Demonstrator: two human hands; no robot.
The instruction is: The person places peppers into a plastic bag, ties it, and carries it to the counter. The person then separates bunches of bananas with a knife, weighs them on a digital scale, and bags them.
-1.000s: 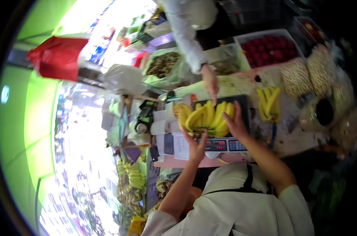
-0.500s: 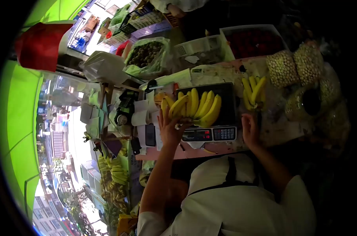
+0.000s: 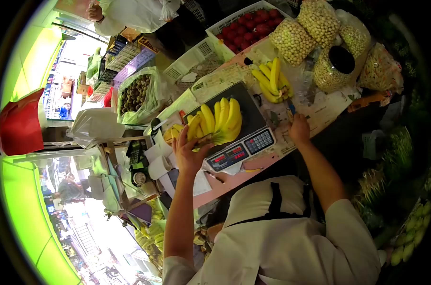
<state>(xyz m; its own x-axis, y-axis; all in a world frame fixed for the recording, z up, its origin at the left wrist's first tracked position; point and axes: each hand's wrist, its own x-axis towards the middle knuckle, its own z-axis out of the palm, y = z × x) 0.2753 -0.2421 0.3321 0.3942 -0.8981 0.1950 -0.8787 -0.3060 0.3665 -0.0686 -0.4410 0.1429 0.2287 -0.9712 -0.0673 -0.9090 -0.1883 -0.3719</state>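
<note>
A bunch of yellow bananas lies on the dark plate of a digital scale, its lit panel facing me. At the bunch's stem end, my left hand grips with thumb and fingers spread around it. More bananas show to the left, partly behind my fingers. My right hand is closed around a slim blue-and-dark tool, its kind too small to make out. Just beyond the tool's tip, a second bunch of bananas rests on the counter.
Bags of pale round nuts or beans and a dark-lidded jar stand at the right back. Behind are a crate of red fruit and a bag of brown produce. Papers lie left. A person stands opposite.
The view has swung and brightened. My right hand has reached toward the second bunch and a blue tool now shows in it. My left hand remains at the bunch on the scale.
</note>
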